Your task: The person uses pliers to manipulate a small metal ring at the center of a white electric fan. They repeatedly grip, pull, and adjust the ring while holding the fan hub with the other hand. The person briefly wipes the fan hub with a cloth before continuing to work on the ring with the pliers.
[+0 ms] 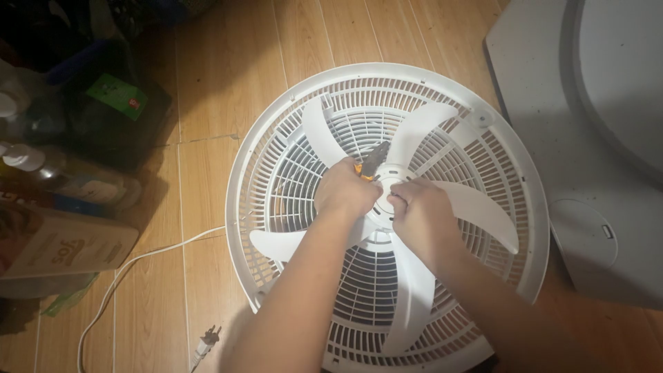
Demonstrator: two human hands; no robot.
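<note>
Wood-plank floor (221, 76) carried the white fan grille (276, 138), lying flat, blades up. We had both hands at the hub (387, 181), dead centre of the grille. Left hand (345, 190) grip was clamped on orange-handled pliers (373, 162), long axis running up and right, jaws pointing away from us, just over the hub. Right hand (418, 211) grip was closed on the hub's right side, touching it. Five white blades (411, 276) fanned out, power cord (138, 262) trailing left, unplugged
</note>
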